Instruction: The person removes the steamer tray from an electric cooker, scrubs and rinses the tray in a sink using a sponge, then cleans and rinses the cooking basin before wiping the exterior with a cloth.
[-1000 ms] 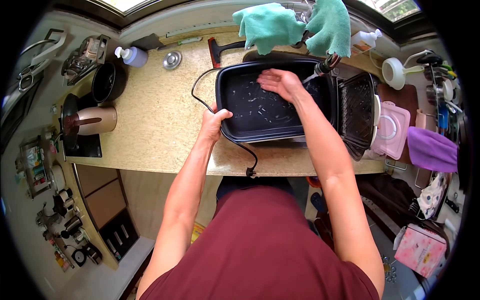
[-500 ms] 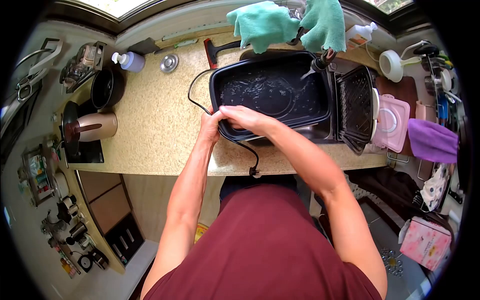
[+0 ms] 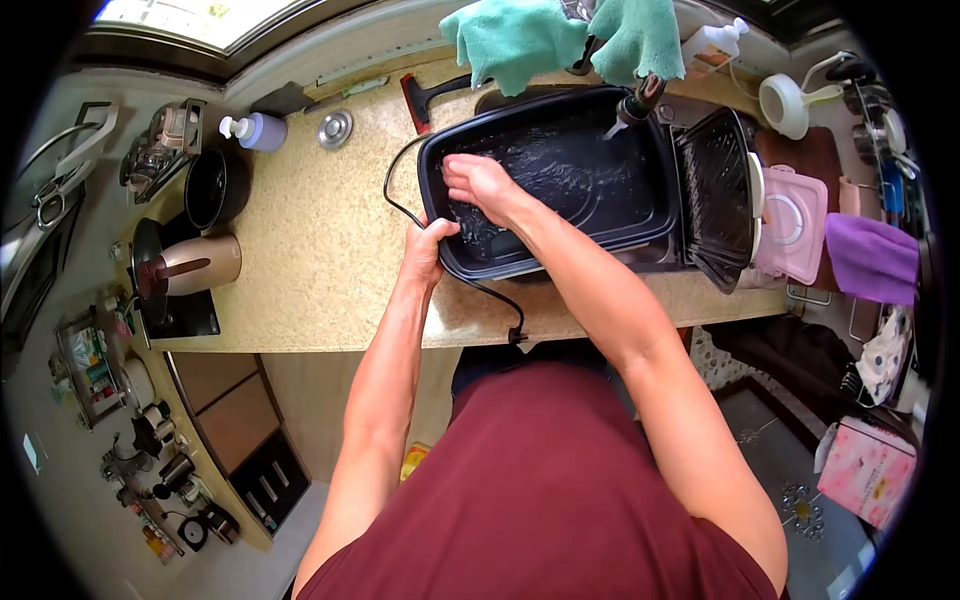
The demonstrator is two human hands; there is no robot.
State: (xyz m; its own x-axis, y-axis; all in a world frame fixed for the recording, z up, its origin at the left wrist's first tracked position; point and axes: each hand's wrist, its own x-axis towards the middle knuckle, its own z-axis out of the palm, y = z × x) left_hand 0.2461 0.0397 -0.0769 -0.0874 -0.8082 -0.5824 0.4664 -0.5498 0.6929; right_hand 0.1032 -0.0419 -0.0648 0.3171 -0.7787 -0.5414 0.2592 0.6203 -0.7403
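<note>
A deep black rectangular electric pan (image 3: 560,215) with a power cord (image 3: 490,292) rests over the sink, tilted slightly. Water runs into it from the faucet (image 3: 625,112) and ripples over the bottom. My left hand (image 3: 426,245) grips the near left corner, with the thumb over the rim and the fingers hidden below the outer side. Inside the left end of the pan, my right hand (image 3: 480,188) is held just above or at the water, fingers loosely extended and holding nothing. The cord loops round the left corner, and its plug (image 3: 516,335) lies at the counter's front edge.
Teal cloths (image 3: 515,45) hang above the faucet. A red-bladed squeegee (image 3: 415,102) lies behind the pan. A black dish rack (image 3: 715,195) and pink lid (image 3: 795,225) stand to the right. On the left are a kettle (image 3: 205,265), black pot (image 3: 215,188) and soap bottle (image 3: 262,132).
My right hand has moved from the pan's near left corner to inside the pan, its fingers now loosely stretched. My left hand keeps its hold on the rim. Water still runs.
</note>
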